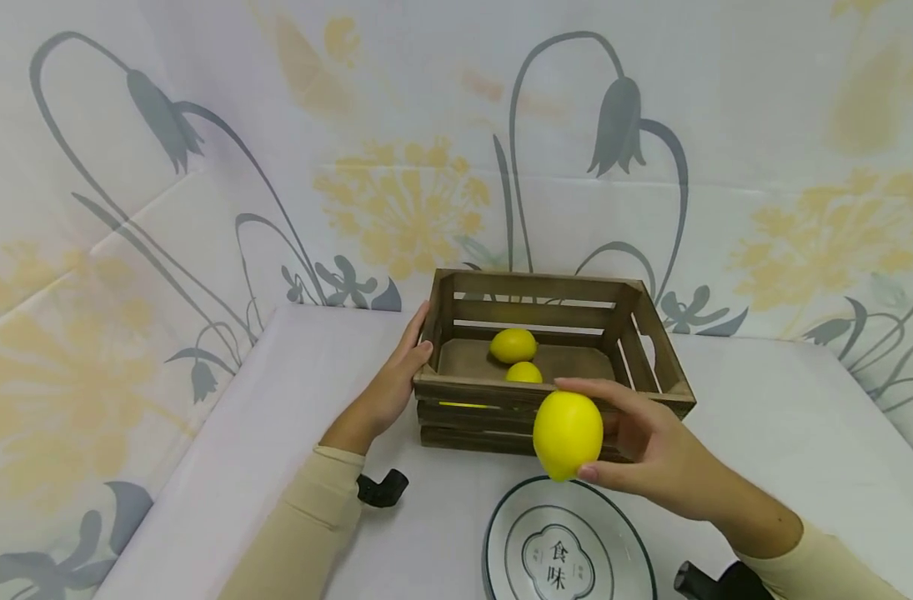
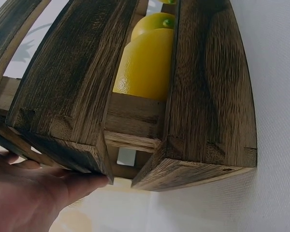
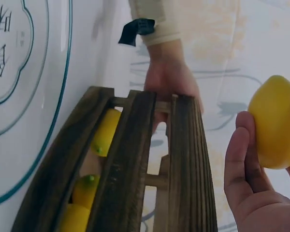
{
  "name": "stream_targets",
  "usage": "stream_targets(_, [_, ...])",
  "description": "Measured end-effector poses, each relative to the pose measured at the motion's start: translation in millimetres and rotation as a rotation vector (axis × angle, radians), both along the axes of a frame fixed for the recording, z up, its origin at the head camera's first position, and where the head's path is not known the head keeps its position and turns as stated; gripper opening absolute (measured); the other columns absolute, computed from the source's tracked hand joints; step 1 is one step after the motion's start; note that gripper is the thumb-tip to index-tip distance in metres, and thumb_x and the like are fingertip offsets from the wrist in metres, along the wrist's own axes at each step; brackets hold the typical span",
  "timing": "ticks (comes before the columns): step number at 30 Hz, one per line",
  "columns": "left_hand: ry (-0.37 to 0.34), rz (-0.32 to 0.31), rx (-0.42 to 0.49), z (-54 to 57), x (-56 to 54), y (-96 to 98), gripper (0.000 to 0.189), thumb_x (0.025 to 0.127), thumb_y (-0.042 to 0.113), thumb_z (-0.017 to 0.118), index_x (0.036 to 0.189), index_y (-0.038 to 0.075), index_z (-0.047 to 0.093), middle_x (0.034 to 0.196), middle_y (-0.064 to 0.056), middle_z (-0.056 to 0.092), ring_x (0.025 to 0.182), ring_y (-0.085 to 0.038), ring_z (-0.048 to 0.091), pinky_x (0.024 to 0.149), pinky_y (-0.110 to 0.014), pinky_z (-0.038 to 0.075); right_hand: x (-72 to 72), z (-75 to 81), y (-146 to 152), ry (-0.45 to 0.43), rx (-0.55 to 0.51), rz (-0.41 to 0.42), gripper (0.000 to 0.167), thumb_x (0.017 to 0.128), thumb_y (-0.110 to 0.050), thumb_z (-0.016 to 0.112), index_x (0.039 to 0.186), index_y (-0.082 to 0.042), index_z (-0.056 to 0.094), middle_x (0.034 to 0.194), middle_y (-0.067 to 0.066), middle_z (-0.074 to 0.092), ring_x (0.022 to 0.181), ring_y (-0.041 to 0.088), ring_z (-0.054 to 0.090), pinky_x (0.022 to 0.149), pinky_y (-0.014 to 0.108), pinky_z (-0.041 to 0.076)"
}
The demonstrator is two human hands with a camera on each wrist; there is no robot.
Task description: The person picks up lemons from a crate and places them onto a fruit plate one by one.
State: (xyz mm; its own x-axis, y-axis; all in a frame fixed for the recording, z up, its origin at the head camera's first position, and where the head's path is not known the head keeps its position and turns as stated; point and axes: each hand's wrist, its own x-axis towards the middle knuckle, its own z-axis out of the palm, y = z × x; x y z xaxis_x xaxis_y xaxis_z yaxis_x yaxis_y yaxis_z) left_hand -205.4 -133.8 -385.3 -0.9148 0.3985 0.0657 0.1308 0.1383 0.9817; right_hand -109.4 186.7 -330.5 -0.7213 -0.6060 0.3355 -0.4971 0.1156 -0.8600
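Note:
My right hand pinches a yellow lemon between thumb and fingers, just in front of the brown slatted wooden crate. In the right wrist view this lemon stands apart from the crate, fingertips on its side. My left hand holds the crate's left end, its thumb at the front corner; in the left wrist view the hand lies against the slat ends. Inside the crate are several lemons, one lemon toward the back and another lemon partly hidden behind the front rim.
A round white plate with a dark rim and printed characters lies in front of the crate, cut off by the lower frame edge. White cloth covers the table. A flower-patterned curtain hangs behind the crate.

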Motion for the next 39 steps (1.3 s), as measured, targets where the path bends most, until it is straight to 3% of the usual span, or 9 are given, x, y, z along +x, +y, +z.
stream_targets(3, [0.007, -0.001, -0.001, 1.4, 1.0, 0.1, 0.058, 0.108, 0.047, 0.026, 0.159, 0.044, -0.001, 0.165, 0.017, -0.012, 0.156, -0.031, -0.005, 0.117, -0.072, 0.002, 3.6, -8.6, 2, -0.003, 0.003, -0.012, 0.073, 0.082, 0.013, 0.07, 0.148, -0.002, 0.042, 0.143, 0.002, 0.05, 0.1, 0.018, 0.068, 0.086, 0.031, 0.059])
stream_targets(10, [-0.012, 0.005, -0.004, 0.0, 1.8, 0.1, 0.056, 0.108, 0.048, 0.026, 0.158, 0.048, 0.0, 0.165, 0.021, -0.011, 0.155, -0.026, -0.009, 0.116, -0.072, 0.002, 10.0, -27.5, 5, -0.024, -0.037, -0.01, 0.073, 0.082, 0.014, 0.069, 0.148, -0.001, 0.041, 0.136, -0.003, 0.057, 0.097, 0.02, 0.069, 0.088, 0.028, 0.058])
stream_targets(18, [0.024, 0.001, -0.011, -0.5, 2.1, 1.0, 0.058, 0.108, 0.046, 0.026, 0.16, 0.041, -0.002, 0.166, 0.017, -0.011, 0.155, -0.024, -0.013, 0.116, -0.072, 0.001, 12.0, -46.0, 5, -0.082, -0.049, 0.001, 0.069, 0.085, 0.011, 0.069, 0.148, -0.001, 0.042, 0.144, -0.005, 0.051, 0.1, 0.019, 0.067, 0.087, 0.03, 0.058])
stream_targets(25, [0.008, 0.013, -0.029, 2.7, 3.0, 0.0, 0.056, 0.108, 0.048, 0.026, 0.158, 0.048, 0.0, 0.165, 0.018, -0.011, 0.155, -0.025, -0.012, 0.114, -0.075, 0.003, 8.6, -56.1, 7, -0.125, 0.009, 0.065, 0.066, 0.088, 0.003, 0.07, 0.148, -0.008, 0.044, 0.142, 0.008, 0.052, 0.099, 0.022, 0.068, 0.087, 0.031, 0.058])
stream_targets(30, [-0.015, 0.01, -0.004, 1.9, 2.3, -2.0, 0.055, 0.108, 0.047, 0.027, 0.157, 0.05, 0.001, 0.165, 0.017, -0.013, 0.154, -0.025, -0.017, 0.109, -0.08, 0.001, 3.3, -63.1, 8, -0.21, 0.076, 0.116, 0.062, 0.09, -0.003, 0.071, 0.146, -0.011, 0.045, 0.142, 0.023, 0.048, 0.103, 0.021, 0.069, 0.088, 0.033, 0.058])
stream_targets(39, [-0.025, 0.005, -0.002, 1.4, 2.2, 0.1, 0.054, 0.108, 0.046, 0.026, 0.156, 0.052, 0.001, 0.165, 0.019, -0.013, 0.153, -0.025, -0.018, 0.109, -0.08, 0.0, -0.4, -77.2, 8, -0.416, 0.177, 0.184, 0.059, 0.089, -0.013, 0.075, 0.139, -0.007, 0.044, 0.137, 0.025, 0.046, 0.103, 0.019, 0.069, 0.088, 0.031, 0.058])
